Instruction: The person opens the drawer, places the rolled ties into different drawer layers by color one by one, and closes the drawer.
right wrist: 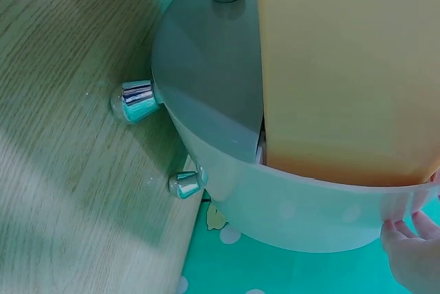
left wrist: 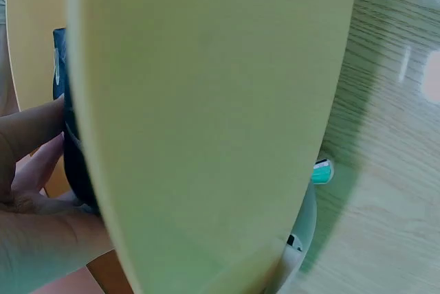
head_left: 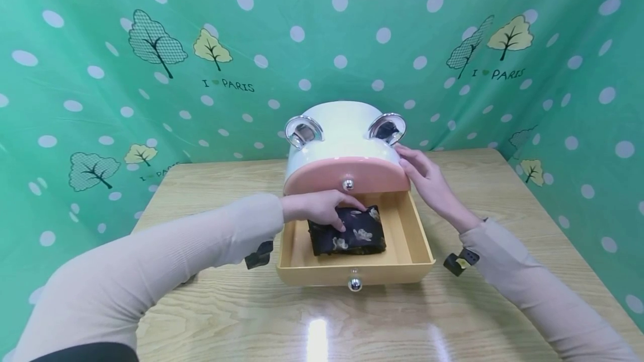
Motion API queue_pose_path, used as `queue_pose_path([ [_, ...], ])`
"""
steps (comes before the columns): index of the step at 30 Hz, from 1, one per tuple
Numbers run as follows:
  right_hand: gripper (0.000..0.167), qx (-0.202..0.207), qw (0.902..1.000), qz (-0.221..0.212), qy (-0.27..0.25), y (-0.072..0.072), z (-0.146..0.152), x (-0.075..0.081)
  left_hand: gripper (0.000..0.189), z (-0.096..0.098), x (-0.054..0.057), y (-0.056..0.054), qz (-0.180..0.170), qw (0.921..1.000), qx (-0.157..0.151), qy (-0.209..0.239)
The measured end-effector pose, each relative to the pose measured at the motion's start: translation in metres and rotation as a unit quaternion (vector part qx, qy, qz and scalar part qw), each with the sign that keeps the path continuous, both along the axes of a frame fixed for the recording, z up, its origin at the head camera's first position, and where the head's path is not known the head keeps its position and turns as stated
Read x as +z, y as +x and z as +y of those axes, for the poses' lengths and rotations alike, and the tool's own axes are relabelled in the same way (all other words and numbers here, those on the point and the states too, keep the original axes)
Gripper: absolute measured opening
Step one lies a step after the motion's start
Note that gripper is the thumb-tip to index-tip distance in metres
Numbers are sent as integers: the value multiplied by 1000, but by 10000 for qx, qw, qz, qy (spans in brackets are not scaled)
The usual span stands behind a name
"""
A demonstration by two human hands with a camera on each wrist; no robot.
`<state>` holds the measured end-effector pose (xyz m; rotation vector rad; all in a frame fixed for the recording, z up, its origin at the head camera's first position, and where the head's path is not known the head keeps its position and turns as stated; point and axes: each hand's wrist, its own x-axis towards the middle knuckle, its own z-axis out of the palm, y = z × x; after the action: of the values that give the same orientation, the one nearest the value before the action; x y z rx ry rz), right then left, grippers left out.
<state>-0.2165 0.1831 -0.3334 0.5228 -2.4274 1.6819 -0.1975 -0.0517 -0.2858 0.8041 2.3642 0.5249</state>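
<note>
A folded black cloth with pale floral print [head_left: 359,233] lies in the pulled-out yellow drawer [head_left: 352,276]. My left hand [head_left: 322,207] reaches over the drawer's left wall and rests on the cloth, index finger stretched toward its far corner and thumb on its top. In the left wrist view, the drawer's side hides part of the cloth [left wrist: 77,163] and of my hand [left wrist: 41,239]. With relaxed fingers, my right hand [head_left: 427,180] touches the right side of the white rounded cabinet [head_left: 344,127]; its fingertips also show against the cabinet wall in the right wrist view.
Above the drawer is the cabinet's pink upper front [head_left: 372,175] with a silver knob [head_left: 348,185]. Two silver flared pieces [head_left: 304,132] stick out from its top. A green dotted curtain [head_left: 312,49] hangs behind the wooden table [head_left: 226,317].
</note>
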Motion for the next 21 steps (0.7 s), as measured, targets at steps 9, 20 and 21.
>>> queue_pose_path([
  [9, 38, 20, 9999, 41, -106, 1, 0, 1, 50, -5, -1, 2, 566, 9981, -230, -48],
  [20, 41, -56, 10000, -3, 16, 0, 0, 0, 38, -17, 3, 21, 1061, 9938, -299, 120],
  [21, 41, -55, 10000, -8, 5, 0, -1, 0, 37, -18, 3, 22, 1136, 9929, -316, 165],
])
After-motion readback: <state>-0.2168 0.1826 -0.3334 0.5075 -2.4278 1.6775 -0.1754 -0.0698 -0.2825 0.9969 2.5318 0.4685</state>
